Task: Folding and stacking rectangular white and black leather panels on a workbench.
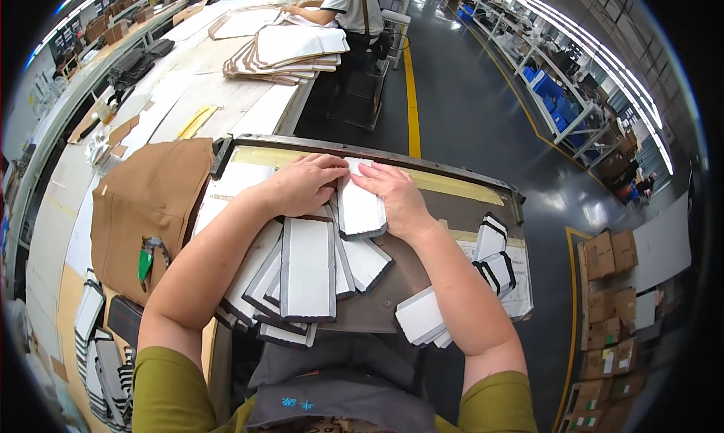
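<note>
Both my hands are on a small rectangular white panel [362,207] with grey edging, near the far edge of the work board. My left hand [305,184] has its bent fingertips on the panel's upper left edge. From the other side, my right hand [396,195] grips it, with fingertips on the top and the palm along the right edge. What lies under the panel is hidden. Just nearer to me, several similar white panels [308,271] with dark edges lie in a fanned, overlapping heap. More white panels [424,316] lie beneath my right forearm.
The dark work board [377,312] has a metal rim. Brown material [151,207] and a green-handled tool [145,261] lie left. Further striped-edge pieces [105,365] sit lower left. Stacked sheets [290,48] and a seated person [354,10] are ahead; cardboard boxes [611,312] stand right.
</note>
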`<state>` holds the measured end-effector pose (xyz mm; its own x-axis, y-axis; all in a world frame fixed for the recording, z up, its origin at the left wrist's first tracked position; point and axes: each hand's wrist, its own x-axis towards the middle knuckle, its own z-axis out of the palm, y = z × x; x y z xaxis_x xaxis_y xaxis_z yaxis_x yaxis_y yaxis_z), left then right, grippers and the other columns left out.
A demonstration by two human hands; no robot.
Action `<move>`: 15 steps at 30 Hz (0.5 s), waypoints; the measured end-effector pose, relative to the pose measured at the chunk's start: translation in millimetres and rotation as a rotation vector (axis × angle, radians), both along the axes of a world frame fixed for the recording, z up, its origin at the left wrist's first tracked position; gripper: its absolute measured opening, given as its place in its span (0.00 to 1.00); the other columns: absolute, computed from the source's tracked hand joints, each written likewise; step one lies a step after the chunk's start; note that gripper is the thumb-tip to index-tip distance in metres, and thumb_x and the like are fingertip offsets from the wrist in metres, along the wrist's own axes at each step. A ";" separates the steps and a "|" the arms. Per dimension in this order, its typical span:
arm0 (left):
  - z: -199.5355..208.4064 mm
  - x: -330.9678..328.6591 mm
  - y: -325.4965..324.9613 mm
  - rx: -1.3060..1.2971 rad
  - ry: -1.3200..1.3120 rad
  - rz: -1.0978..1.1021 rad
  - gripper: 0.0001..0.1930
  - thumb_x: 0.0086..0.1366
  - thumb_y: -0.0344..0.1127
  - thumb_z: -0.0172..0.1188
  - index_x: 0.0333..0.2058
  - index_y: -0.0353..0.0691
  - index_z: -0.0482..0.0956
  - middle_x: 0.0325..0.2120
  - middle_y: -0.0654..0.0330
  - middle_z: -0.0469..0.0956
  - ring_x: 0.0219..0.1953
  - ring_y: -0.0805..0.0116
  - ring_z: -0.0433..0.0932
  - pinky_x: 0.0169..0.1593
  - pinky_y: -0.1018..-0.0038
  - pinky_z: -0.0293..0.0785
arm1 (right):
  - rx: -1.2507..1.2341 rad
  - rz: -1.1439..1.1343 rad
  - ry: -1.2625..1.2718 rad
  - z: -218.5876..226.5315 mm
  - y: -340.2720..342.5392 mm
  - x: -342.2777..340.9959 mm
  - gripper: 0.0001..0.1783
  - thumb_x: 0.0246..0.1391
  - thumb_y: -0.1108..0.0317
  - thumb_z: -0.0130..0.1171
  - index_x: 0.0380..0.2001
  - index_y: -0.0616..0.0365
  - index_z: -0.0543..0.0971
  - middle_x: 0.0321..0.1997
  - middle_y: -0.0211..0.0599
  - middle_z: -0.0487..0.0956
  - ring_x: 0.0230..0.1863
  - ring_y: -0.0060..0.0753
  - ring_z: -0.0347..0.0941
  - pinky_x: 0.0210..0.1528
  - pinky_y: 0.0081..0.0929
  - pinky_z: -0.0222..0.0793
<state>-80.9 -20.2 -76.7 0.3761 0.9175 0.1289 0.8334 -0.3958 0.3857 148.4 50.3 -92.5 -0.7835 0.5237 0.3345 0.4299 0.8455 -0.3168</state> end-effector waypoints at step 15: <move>-2.1 2.9 -9.2 0.127 0.089 0.037 0.22 0.65 0.35 0.58 0.58 0.41 0.74 0.63 0.59 0.69 0.66 0.58 0.65 0.68 0.60 0.59 | -0.014 0.013 -0.114 14.2 -11.1 5.4 0.36 0.40 0.78 0.65 0.57 0.43 0.78 0.66 0.42 0.72 0.70 0.40 0.64 0.74 0.45 0.50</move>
